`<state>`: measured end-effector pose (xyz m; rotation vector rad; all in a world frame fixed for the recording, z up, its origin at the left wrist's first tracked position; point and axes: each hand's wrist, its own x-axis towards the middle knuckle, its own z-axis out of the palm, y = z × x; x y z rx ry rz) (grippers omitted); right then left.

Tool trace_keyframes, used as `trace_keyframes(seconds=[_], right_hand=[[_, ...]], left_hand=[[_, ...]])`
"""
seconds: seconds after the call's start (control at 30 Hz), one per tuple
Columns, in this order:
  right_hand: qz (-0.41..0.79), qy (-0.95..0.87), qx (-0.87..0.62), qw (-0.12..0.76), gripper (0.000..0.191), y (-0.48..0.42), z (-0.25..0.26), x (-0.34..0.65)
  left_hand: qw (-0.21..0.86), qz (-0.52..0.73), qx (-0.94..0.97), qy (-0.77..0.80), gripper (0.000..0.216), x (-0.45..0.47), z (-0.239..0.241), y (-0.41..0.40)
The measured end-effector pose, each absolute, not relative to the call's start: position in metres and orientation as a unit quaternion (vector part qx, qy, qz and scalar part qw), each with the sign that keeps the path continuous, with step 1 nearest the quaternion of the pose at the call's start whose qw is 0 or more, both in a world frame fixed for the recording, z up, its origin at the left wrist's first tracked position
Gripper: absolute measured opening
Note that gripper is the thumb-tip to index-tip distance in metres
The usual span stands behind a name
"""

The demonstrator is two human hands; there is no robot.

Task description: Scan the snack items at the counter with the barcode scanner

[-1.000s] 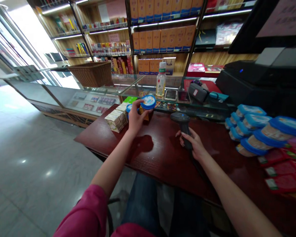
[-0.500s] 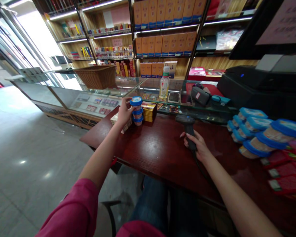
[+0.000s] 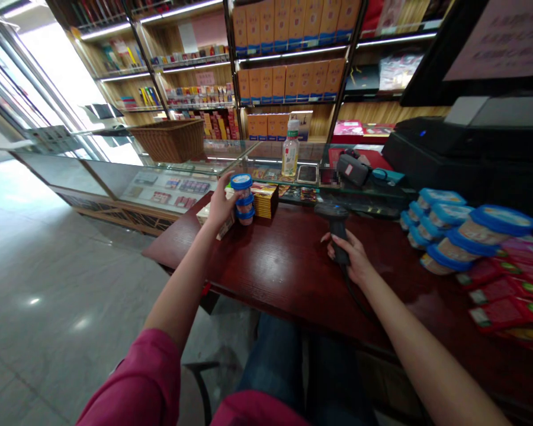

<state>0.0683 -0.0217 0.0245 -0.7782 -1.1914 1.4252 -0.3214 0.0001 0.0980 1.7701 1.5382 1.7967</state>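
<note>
At the desk's far left, three small round tubs with blue lids stand in a stack. My left hand is just left of the stack, fingers apart; its thumb is close to the top tub, and I cannot tell whether it touches. Behind the hand is a pale box, partly hidden. A pile of yellow packets lies against the stack's right side. In my right hand a black barcode scanner is held upright by its handle, head pointing away, cable trailing down over the desk.
The dark red desk meets a glass counter bearing a drink bottle, a phone and a wicker basket. Larger blue-lidded tubs, small blue-lidded boxes and red packets crowd the right.
My left hand has drawn slightly left from the top tub, its fingers loosening. The scanner stays in my right hand. The whole view has shifted a little.
</note>
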Motion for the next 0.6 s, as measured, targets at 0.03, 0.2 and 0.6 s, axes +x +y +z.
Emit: trace_keyframes(seconds=[0.03, 0.2, 0.6], right_hand=[[0.587, -0.499, -0.329, 0.546, 0.036, -0.023, 0.025, 0.069], [0.522, -0.482, -0.33, 0.622, 0.035, -0.045, 0.031, 0.086], [0.364, -0.405, -0.391, 0.742, 0.037, -0.14, 0.036, 0.207]], left_hand=[[0.051, 0.602, 0.601, 0.524, 0.062, -0.317, 0.098, -0.004], [-0.098, 0.598, 0.62, 0.499, 0.051, -0.254, 0.098, -0.016], [0.193, 0.531, 0.784, 0.256, 0.059, 0.057, 0.097, 0.023]])
